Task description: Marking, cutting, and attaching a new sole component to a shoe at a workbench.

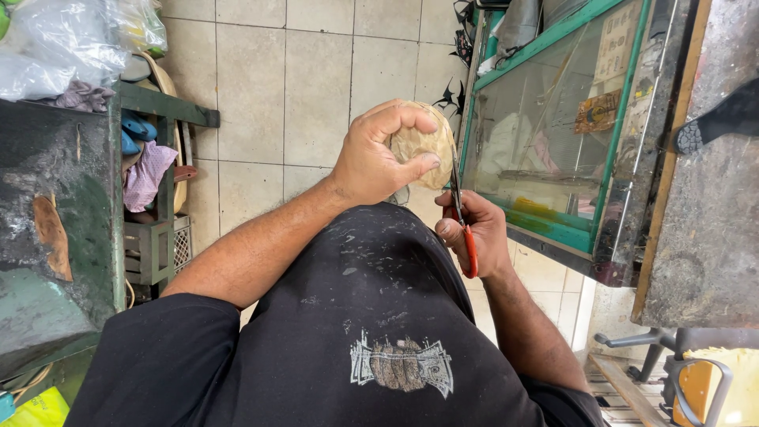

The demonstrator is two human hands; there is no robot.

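Left hand: my left hand (375, 158) is raised in front of my chest, fingers and thumb curled and pressed around a round tan disc (423, 146), which looks like a worn leather or rubber piece; I cannot tell the material for sure.

Right hand: my right hand (474, 229) is wrapped around the red handles of a pair of scissors (462, 213), grip closed on them, just below and to the right of the disc.

Scissors: the blades point upward and meet the right edge of the disc; whether they are parted or together I cannot tell.

Disc: held up in the air over the tiled floor (316, 71), between my chest and the glass cabinet.

Glass cabinet: a green-framed display case (553, 134) stands to my right, with pale folded cloth-like items and a yellow strip behind the glass, too blurred to name.

Left table: a dark, worn table (47, 213) is at my left, with clear plastic bags (71, 39) heaped at its far end.

Green rack: beside that table a green rack (162, 198) holds a pink cloth (146, 174) and blue footwear (136, 134).
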